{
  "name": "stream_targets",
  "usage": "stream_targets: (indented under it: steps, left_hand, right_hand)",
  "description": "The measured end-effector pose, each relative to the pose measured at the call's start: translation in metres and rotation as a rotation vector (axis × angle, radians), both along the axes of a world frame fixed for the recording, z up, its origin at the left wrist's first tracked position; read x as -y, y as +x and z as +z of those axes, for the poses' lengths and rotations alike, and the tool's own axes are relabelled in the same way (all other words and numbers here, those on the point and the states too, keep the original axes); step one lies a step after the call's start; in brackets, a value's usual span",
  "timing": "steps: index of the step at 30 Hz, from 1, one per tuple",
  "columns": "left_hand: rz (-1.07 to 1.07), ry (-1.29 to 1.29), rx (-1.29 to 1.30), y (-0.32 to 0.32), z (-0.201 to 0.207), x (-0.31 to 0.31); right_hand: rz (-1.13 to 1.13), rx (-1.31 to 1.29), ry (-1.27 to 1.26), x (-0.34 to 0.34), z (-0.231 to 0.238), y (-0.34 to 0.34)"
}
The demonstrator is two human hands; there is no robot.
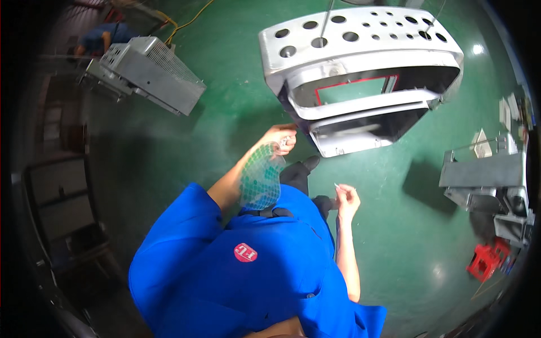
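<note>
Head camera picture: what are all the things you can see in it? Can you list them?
Metal housing with round holes: one, silver-grey, hanging at top centre, above the floor.
Mesh-sided metal box: one, grey, upper left.
Metal frame parts: a cluster, grey, right edge.
Small stool or crate: one, red, lower right.
Cable: one, yellow, top left on the floor.
Floor: green, all around.
Another person: one, blue top, far upper left.
Net bag: one, green-white, hanging from the left hand.
Blue shirt: one, bottom centre.
Left hand: raised, holding the net bag.
Right hand: pinching a small white piece.
</note>
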State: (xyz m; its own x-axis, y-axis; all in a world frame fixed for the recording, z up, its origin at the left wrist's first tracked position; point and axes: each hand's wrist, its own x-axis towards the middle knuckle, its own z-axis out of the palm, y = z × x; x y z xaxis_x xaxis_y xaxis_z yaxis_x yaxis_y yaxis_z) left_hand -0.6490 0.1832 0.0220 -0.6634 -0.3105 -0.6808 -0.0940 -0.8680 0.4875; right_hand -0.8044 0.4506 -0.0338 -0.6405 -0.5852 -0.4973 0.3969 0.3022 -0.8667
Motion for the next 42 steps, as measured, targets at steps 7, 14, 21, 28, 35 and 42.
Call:
stream_targets:
  steps: [7,14,21,28,35,42]
  left_hand:
    - [0.186,0.011,-0.069,-0.009,0.012,-0.035]
    - [0.284,0.039,-0.079,-0.007,0.007,-0.052]
    - [0.396,0.044,0.026,-0.014,0.015,-0.074]
    - [0.486,-0.035,0.1,-0.013,0.025,-0.096]
    - [0.546,-0.184,0.102,-0.006,0.012,-0.125]
    - [0.418,-0.397,0.093,0.0,-0.01,-0.145]
  right_hand:
    - [0.04,-0.025,0.102,-0.046,-0.002,-0.035]
    - [0.127,0.015,0.144,-0.029,-0.001,-0.05]
    - [0.181,0.093,0.102,-0.028,-0.003,-0.058]
    - [0.156,0.11,0.115,-0.092,-0.025,-0.072]
    - [0.166,0.17,0.075,-0.183,-0.08,-0.073]
    - [0.148,0.266,0.123,-0.265,-0.161,-0.052]
